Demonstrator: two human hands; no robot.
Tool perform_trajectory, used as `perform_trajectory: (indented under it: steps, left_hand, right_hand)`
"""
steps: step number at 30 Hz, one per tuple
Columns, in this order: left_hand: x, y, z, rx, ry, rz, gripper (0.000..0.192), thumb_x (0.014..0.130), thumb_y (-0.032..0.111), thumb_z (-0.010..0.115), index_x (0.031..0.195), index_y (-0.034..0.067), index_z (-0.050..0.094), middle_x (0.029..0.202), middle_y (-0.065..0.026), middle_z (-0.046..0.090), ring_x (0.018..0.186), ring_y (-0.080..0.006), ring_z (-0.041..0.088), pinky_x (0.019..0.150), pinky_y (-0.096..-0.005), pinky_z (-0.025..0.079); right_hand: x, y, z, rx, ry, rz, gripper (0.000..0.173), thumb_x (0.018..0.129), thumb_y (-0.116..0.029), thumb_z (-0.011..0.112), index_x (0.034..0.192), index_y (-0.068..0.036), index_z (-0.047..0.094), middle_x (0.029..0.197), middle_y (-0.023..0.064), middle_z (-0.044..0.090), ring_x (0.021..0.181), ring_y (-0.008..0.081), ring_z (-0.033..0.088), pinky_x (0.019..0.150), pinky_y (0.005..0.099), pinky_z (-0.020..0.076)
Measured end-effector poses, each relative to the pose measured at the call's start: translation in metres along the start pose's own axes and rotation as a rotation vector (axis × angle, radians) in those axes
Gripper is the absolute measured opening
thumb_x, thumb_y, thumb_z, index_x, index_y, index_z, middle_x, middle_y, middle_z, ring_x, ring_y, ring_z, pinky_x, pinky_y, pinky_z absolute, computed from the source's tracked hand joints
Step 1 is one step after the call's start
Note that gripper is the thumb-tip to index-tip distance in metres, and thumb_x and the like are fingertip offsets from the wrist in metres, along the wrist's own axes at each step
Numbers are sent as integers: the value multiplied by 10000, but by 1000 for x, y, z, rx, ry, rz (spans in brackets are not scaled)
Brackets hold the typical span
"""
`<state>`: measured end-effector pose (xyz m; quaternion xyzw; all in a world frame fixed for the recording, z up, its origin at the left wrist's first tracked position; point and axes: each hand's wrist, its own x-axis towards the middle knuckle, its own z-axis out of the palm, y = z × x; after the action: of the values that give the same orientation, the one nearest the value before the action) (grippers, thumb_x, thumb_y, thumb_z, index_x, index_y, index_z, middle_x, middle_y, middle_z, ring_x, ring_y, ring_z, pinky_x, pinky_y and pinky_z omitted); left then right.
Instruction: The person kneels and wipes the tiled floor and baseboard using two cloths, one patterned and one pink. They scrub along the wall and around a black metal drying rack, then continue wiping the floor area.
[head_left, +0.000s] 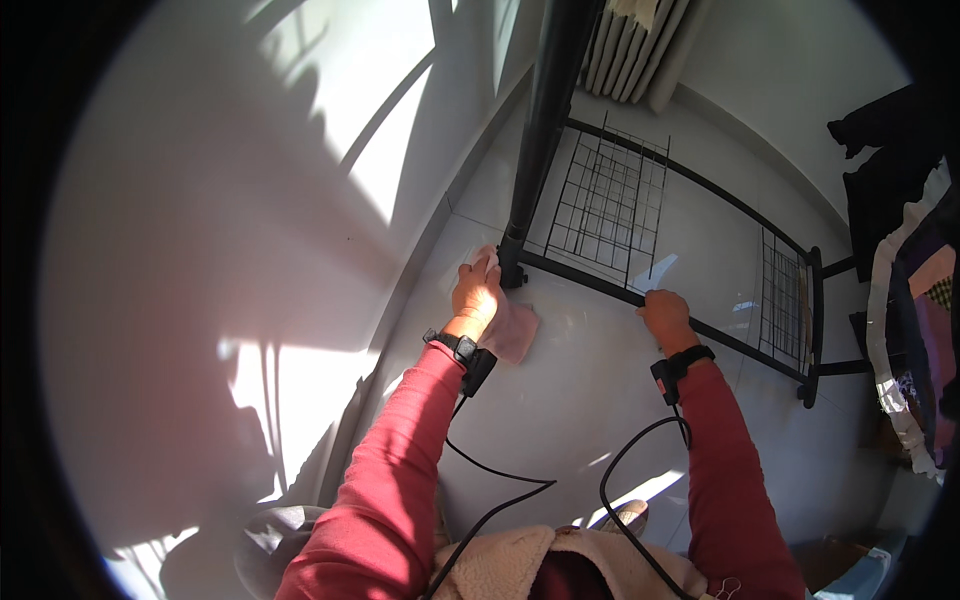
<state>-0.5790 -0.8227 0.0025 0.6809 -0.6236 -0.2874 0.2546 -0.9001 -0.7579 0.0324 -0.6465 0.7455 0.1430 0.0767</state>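
My left hand (477, 289) holds a pink cloth (513, 330) against the foot of a black metal rack post (524, 180), close to the wall. Part of the cloth hangs down beside my wrist, and the fingertips are partly hidden by it. On the right, my right hand (667, 318) grips the near bottom rail (585, 281) of the same rack, fingers curled around the bar. Black wire grid panels (600, 199) lie across the frame's left part, with another wire grid (784, 296) at its right end.
A white wall (187, 247) with sunlit patches rises at the left. Behind the rack stands a ribbed radiator (637, 52). Dark garments and colourful fabric (930, 300) hang at the right. Black cables (517, 502) run from my wrist straps above the tiled floor (570, 420).
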Motion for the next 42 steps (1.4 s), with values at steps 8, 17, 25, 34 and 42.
perform_trajectory:
  steps: [8, 17, 25, 34, 42]
  left_hand:
    - [3, -22, -16, 65, -113, 80, 434, 868, 387, 432, 1017, 22, 614, 929, -207, 629, 840, -379, 587, 744, -412, 455]
    - [-16, 29, -3, 90, -113, 44, 376, 878, 372, 458, 1119, 102, 563, 994, -220, 600, 932, -383, 571, 783, -443, 463]
    - [-31, 65, 3, 84, 184, 368, 471, 859, 265, 512, 1294, 125, 398, 1235, -169, 444, 1012, -372, 539, 821, -437, 474]
    - [37, 97, 64, 724, 386, 905, 361, 811, 70, 440, 1154, -31, 483, 1303, -166, 348, 1224, -364, 332, 1023, -403, 273]
    - [93, 107, 78, 1381, -221, 462, 399, 829, 254, 494, 1145, 15, 543, 1175, -93, 521, 1057, -292, 484, 875, -489, 351]
  right_hand:
    - [-4, -4, 1, 52, 22, 23, 298, 746, -301, 678, 809, -11, 659, 818, 154, 644, 793, 321, 626, 674, 407, 500]
    - [-6, -6, -1, 17, 10, 32, 168, 740, -223, 657, 795, -67, 687, 827, 114, 667, 804, 282, 649, 629, 397, 526]
    - [-4, -8, 11, 11, 135, 67, 90, 732, -127, 610, 757, -90, 689, 798, 98, 671, 746, 269, 657, 611, 382, 525]
    - [-5, -13, 18, -55, 134, 71, 57, 675, -100, 643, 697, -146, 669, 720, 28, 658, 735, 203, 656, 518, 335, 482]
    - [8, -24, 16, 129, -102, 216, 98, 667, -96, 683, 763, -118, 683, 721, 28, 657, 645, 217, 653, 413, 348, 419]
